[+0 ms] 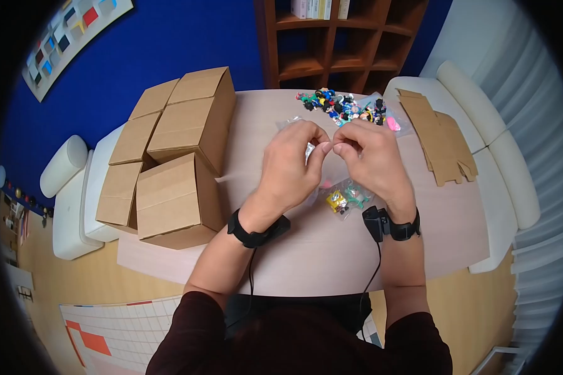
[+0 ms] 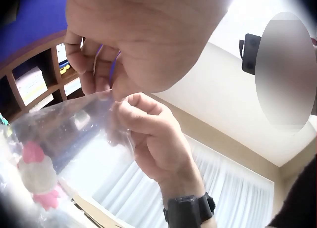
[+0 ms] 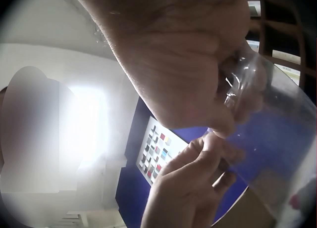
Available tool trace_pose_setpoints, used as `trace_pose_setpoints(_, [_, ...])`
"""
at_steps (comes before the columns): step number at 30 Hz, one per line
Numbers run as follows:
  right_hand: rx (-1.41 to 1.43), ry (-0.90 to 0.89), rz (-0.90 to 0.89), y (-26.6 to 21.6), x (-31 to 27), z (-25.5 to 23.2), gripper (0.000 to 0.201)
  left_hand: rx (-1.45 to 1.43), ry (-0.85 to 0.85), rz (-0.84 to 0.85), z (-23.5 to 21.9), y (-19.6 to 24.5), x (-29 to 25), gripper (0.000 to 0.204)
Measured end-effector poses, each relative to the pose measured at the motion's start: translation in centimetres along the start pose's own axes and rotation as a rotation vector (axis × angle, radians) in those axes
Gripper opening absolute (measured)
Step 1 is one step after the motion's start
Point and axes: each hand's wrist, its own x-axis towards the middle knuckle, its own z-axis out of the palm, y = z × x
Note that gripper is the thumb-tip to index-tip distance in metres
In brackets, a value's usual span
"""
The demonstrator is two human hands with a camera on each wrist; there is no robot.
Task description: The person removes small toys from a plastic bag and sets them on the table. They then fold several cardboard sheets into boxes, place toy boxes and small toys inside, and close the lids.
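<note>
Above the table, my left hand (image 1: 291, 164) and right hand (image 1: 374, 157) meet with thumbs and fingertips close together. Both pinch the top edge of a clear plastic bag (image 2: 86, 134). Inside the bag, toward its lower end, the left wrist view shows a small pink and white item (image 2: 39, 176), its kind blurred. From the right wrist view the bag (image 3: 280, 119) spreads out beyond the pinching fingers. On the table below the hands lie small clear bags, holding a yellow toy piece (image 1: 337, 201) and a green one (image 1: 356, 195).
Colourful small figurines (image 1: 334, 107) are heaped at the table's far side, beside a pink piece (image 1: 393, 124). Several cardboard boxes (image 1: 175, 194) stand on the left. Flattened cardboard (image 1: 441, 140) lies at the right edge. A wooden shelf (image 1: 350, 44) rises behind the table (image 1: 275, 269).
</note>
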Motion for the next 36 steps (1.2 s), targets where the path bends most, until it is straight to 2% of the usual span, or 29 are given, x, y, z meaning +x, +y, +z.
trace_pose_setpoints(6, [-0.141,-0.009,-0.018,0.9,0.0,-0.5,0.003,0.059,0.038,-0.085,0.3,-0.4,-0.3,0.01])
trace_pose_setpoints(8, [-0.142,-0.047,0.023,1.6,-0.2,-0.8,0.005,0.028,-0.022,-0.184,0.4,-0.4,-0.5,0.009])
trace_pose_setpoints(11, [-0.128,-0.26,0.265,2.1,0.2,-1.9,0.009,-0.123,-0.145,-0.356,1.1,-1.0,-0.7,0.009])
trace_pose_setpoints(12, [-0.191,-0.29,0.263,3.1,0.2,-2.2,0.01,-0.192,-0.191,-0.418,1.4,-1.4,-0.8,0.01])
trace_pose_setpoints(14, [-0.314,-0.35,0.258,6.4,0.1,-2.2,0.011,-0.124,-0.138,-0.427,1.2,-3.0,-0.5,0.012])
trace_pose_setpoints(15, [-0.353,-0.368,0.313,7.8,0.0,-2.5,0.014,-0.089,-0.112,-0.431,0.9,-4.0,-0.3,0.013])
trace_pose_setpoints(18, [-0.462,-0.38,0.427,11.0,-0.5,-3.3,0.022,0.221,-0.092,-0.384,0.3,-7.3,-0.8,0.017])
trace_pose_setpoints(19, [-0.495,-0.36,0.435,11.8,-0.8,-3.4,0.025,0.308,-0.211,-0.391,0.5,-8.2,-1.5,0.024])
trace_pose_setpoints(22, [-0.527,-0.221,0.487,12.1,-0.4,-3.6,0.033,0.588,-0.319,-0.29,2.0,-7.0,-3.4,0.038])
trace_pose_setpoints(23, [-0.528,-0.162,0.508,12.1,-0.3,-3.8,0.035,0.622,-0.385,-0.327,2.6,-6.9,-3.8,0.052])
trace_pose_setpoints(26, [-0.535,-0.134,0.494,11.9,-0.3,-3.3,0.034,0.713,-0.394,-0.291,4.2,-6.9,-4.7,0.054])
trace_pose_setpoints(29, [-0.528,-0.099,0.506,13.3,-0.2,-2.3,0.034,0.679,-0.478,-0.333,4.9,-8.1,-5.0,0.05])
trace_pose_setpoints(32, [-0.506,-0.257,0.5,14.8,-0.6,-0.8,0.036,0.665,-0.497,-0.404,5.0,-8.8,-4.7,0.04])
trace_pose_setpoints(33, [-0.463,-0.31,0.561,15.4,-0.5,-0.3,0.04,0.658,-0.464,-0.396,4.9,-8.7,-4.5,0.039])
trace_pose_setpoints(36, [-0.418,-0.378,0.535,17.5,-1.0,1.0,0.042,0.586,-0.355,-0.375,3.7,-7.2,-3.7,0.039])
